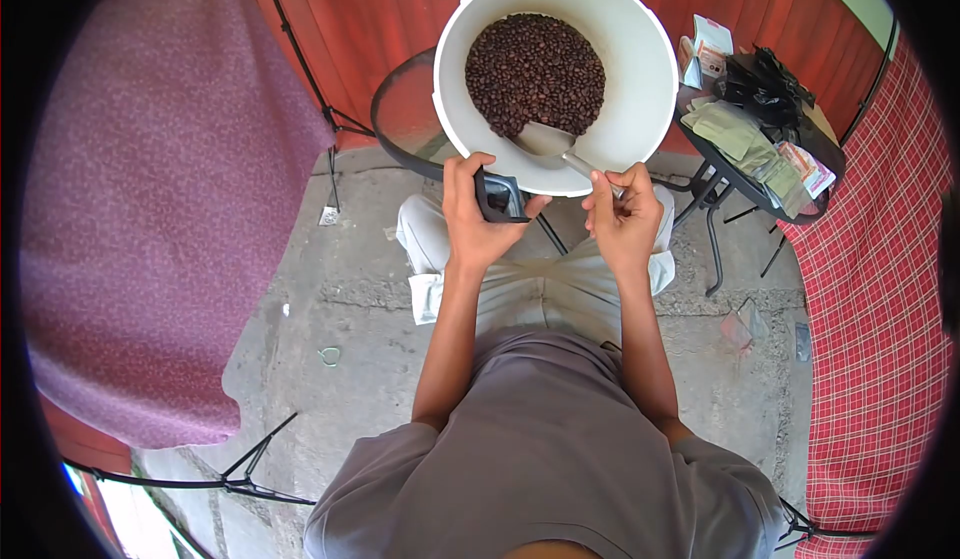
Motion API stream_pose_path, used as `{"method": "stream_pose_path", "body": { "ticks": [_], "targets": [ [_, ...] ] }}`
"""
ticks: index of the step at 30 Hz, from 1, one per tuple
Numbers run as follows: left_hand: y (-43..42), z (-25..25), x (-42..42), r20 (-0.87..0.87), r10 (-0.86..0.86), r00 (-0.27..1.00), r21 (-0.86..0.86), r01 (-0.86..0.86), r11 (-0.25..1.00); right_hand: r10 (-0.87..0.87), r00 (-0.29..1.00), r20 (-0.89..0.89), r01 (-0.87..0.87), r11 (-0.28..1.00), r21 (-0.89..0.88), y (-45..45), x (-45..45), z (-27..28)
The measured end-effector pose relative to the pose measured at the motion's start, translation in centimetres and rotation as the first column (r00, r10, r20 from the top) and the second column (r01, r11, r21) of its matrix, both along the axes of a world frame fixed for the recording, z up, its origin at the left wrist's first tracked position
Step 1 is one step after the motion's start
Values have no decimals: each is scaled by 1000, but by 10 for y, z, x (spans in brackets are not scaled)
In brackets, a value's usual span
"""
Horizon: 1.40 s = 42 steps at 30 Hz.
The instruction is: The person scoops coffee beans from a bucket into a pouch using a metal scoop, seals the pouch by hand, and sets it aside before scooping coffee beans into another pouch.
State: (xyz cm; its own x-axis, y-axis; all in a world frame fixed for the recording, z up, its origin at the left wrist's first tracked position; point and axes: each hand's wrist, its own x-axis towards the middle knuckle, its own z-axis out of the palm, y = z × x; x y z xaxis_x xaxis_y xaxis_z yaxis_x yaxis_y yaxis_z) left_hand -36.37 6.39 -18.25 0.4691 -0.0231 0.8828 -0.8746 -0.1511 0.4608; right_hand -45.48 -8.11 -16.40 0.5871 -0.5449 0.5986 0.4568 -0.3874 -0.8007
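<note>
A large white bucket (640, 89) holds many dark brown beans (535, 71). My right hand (622, 217) is closed round the handle of a metal scoop (546, 139), whose bowl lies inside the bucket at the near edge of the beans. Just outside the bucket's near left rim, my left hand (478, 221) grips a small black bag (501, 197) with its mouth open upward. The bag's inside looks dark and shiny; whether it holds any beans cannot be made out.
A round glass table (408, 124) stands under the bucket. On a small black table (822, 174) at the right lie green packets (740, 144), black plastic (765, 89) and printed packs (712, 47). Purple cloth (160, 209) hangs left, red checked cloth (880, 339) right.
</note>
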Motion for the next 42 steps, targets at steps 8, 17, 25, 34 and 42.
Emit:
{"method": "stream_pose_path", "body": {
  "ticks": [8, 17, 25, 34, 42],
  "targets": [
    [1, 0, 0, 1, -3, 1000, -2, 3, 1000, 5, 998, 69, -8, 999, 49, 4, 4, -3],
    [2, 0, 1, -15, -5, 1000, -9, 5, 1000, 79, 982, 171, -99, 989, 112, 4, 3, -2],
    [2, 1, 3, -36, -8, 999, -21, 7, 1000, 153, 971, 183, -164, 985, 45, -14, -31, 34],
    [4, 3, 4, -28, 3, 1000, -11, -3, 1000, 245, 950, 195, -235, 969, -71, -20, -79, 66],
    [5, 0, 7, -71, -28, 997, -6, 27, 1000, 220, 965, 143, -169, 938, -303, -11, -89, 70]
  ]
}}
